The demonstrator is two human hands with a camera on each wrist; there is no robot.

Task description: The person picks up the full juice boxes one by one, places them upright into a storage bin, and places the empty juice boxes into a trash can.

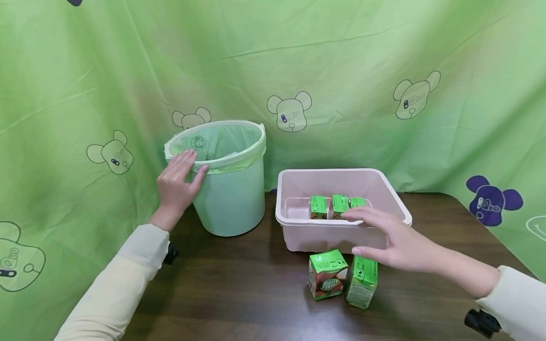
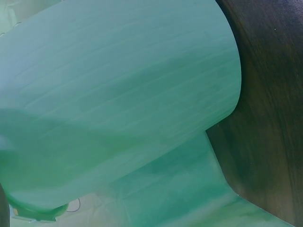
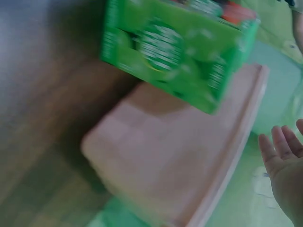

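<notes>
My left hand (image 1: 177, 184) rests at the near left rim of a pale green trash bin (image 1: 230, 203), its fingers fairly straight. A thin green bag (image 1: 222, 139) lines the bin and folds over its rim. With thumb and fingers spread apart, my right hand (image 1: 401, 239) hovers over the front edge of a pale pink plastic tub (image 1: 328, 237) and holds nothing. Two small green drink cartons stand on the table before the tub: a left carton (image 1: 327, 274) and a right carton (image 1: 362, 282), the latter just below my right thumb. The right wrist view shows a green carton (image 3: 165, 52) close up.
Inside the tub are three more green-topped cartons, among them a left one (image 1: 318, 207) and a middle one (image 1: 339, 204). All stands on a dark wooden table (image 1: 239, 289). A green curtain (image 1: 341, 57) with bear drawings hangs behind and at the sides.
</notes>
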